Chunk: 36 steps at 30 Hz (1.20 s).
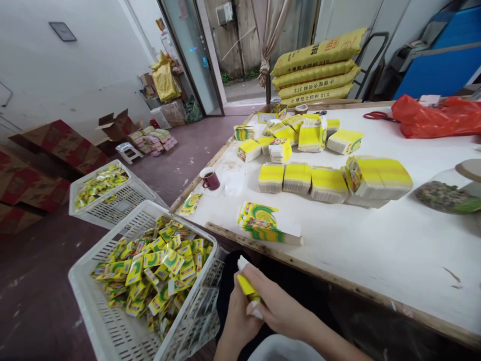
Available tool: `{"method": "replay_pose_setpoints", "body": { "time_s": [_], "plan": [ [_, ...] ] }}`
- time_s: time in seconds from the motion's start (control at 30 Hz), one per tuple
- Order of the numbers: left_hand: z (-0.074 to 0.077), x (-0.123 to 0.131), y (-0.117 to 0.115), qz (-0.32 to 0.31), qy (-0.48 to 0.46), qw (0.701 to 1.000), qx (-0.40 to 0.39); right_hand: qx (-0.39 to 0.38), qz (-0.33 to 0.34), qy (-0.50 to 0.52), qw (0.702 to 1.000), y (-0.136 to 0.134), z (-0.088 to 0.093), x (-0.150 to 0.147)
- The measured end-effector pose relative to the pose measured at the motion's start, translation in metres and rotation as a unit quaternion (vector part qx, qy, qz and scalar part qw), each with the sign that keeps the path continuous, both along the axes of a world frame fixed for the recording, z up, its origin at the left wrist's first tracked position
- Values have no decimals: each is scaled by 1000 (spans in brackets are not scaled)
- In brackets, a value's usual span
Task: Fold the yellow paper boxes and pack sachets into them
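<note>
Over my lap, just off the table's front edge, both hands are closed on one small yellow-and-white carton (247, 286). My left hand (237, 311) grips it from the left and below. Coming in from the right, my right hand (272, 298) has its fingers on the carton's white ends; part of the carton is hidden behind the fingers. On the table straight ahead lies a fanned stack of flat yellow-green cartons (263, 223). To my left stands a white plastic basket (88, 291) heaped with folded small yellow cartons (165, 260).
Bundled stacks of yellow cartons (328, 183) line the white table (376, 250). A maroon mug (210, 179) stands near its left edge. At right are a jar (451, 190) and a red plastic bag (432, 118). A second basket (112, 200) and cardboard boxes (56, 150) sit on the floor.
</note>
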<state>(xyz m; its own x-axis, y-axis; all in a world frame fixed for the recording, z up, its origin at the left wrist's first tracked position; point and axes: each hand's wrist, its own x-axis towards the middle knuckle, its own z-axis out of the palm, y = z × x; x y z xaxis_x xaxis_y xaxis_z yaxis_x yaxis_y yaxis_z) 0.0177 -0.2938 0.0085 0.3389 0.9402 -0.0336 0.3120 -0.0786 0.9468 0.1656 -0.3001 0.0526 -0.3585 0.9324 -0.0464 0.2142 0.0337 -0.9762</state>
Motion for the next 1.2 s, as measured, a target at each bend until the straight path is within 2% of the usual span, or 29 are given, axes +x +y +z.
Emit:
{"method": "replay_pose_setpoints", "body": {
  "time_s": [0.07,0.13,0.23,0.27,0.4,0.6,0.67,0.77,0.83,0.87,0.93,1.0,1.03,1.07,1.13,1.2],
  "plan": [
    [-6,1,2,-10,19,1000,16,40,21,-65,997,-1,2,0],
    [-8,1,3,11,35,999,18,70,5,-80,994,2,0,2],
    [2,-2,6,69,67,995,12,106,-64,-77,989,7,-7,8],
    [8,-4,7,73,81,994,8,110,-67,-82,988,8,-8,10],
    [29,-15,11,15,98,995,-28,78,22,-124,989,8,-4,14],
    [46,-27,20,-67,135,988,-29,67,129,-119,982,20,17,35],
    [50,-25,22,-78,144,986,-20,60,129,-101,985,23,19,38],
    [49,-20,23,-56,137,989,-4,60,61,-69,994,21,15,29],
    [42,-18,23,-22,101,995,-9,78,9,-43,996,16,10,21],
    [37,-19,23,17,66,998,-18,92,-15,-32,995,16,9,20],
    [29,-25,26,154,-24,987,-30,127,-73,-36,989,19,11,23],
    [24,-33,30,326,-80,942,2,164,-169,-89,968,32,16,36],
    [24,-37,32,391,-83,916,35,178,-226,-134,948,41,19,45],
    [24,-40,33,430,-74,897,70,184,-276,-188,924,50,22,53],
    [24,-41,34,438,-55,890,113,163,-327,-305,880,67,25,67],
    [21,-37,31,394,-69,911,98,116,-320,-397,852,80,24,74]
  ]
}}
